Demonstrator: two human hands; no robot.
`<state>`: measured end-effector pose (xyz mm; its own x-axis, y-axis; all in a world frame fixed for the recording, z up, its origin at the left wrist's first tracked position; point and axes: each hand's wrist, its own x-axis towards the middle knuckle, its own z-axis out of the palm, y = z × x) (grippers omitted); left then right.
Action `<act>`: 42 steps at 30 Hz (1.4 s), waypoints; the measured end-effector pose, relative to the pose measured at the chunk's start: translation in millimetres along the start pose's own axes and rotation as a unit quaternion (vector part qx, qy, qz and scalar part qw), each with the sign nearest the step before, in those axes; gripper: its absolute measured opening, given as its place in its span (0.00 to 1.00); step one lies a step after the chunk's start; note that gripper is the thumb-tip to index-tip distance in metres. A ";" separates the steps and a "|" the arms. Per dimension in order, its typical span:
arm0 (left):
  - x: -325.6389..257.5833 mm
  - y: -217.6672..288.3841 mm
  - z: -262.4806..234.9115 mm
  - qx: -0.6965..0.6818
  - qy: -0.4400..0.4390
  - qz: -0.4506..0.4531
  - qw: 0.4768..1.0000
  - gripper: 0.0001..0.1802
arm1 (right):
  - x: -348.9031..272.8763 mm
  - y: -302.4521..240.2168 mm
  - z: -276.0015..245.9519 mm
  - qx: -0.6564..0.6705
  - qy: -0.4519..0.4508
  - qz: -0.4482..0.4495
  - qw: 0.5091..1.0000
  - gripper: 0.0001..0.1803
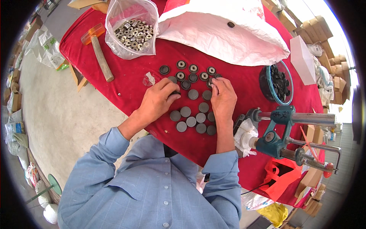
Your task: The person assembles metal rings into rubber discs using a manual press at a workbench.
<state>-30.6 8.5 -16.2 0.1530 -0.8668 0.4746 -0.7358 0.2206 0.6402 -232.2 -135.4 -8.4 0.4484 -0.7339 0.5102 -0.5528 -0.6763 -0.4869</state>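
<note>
My left hand (157, 100) is closed in a pinch on a black round cap (175, 92), held on edge and partly hidden by the fingers. The fingertips of my right hand (224, 97) are pinched on a small metal ring at a black cap (209, 82); the fingers cover much of it. Beyond the hands several black caps lie hollow side up, some with a metal ring (193, 68) inside, others such as one cap (164, 70) without. Between the hands and nearer to me, several grey-black caps (190, 121) lie flat side up on the red cloth.
A clear bag of metal rings (133, 35) stands at the far left, beside a wooden-handled mallet (100, 53). A white sack (221, 34) lies at the back. Right are a blue-rimmed bowl of black caps (280, 84), a green hand press (278, 131) and a red bag (280, 176).
</note>
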 end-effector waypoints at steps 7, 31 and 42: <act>23.4 4.3 -4.6 -0.003 0.069 -0.042 0.997 0.13 | -8.7 -1.3 -2.8 -0.054 -0.039 -0.028 0.997 0.13; 23.4 -12.2 19.1 0.102 -0.014 0.085 0.991 0.16 | 11.7 -26.8 11.9 -0.024 -0.030 -0.013 0.999 0.15; 45.3 -20.1 -10.8 -0.114 0.081 -0.140 0.980 0.19 | 19.3 -34.2 20.2 -0.073 -0.089 -0.090 0.989 0.15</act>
<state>-1.8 -30.4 -1.0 0.4445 -0.8294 0.3384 -0.4854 0.0944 0.8692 -190.4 -127.7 3.8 0.6585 -0.6108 0.4397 -0.5422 -0.7902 -0.2858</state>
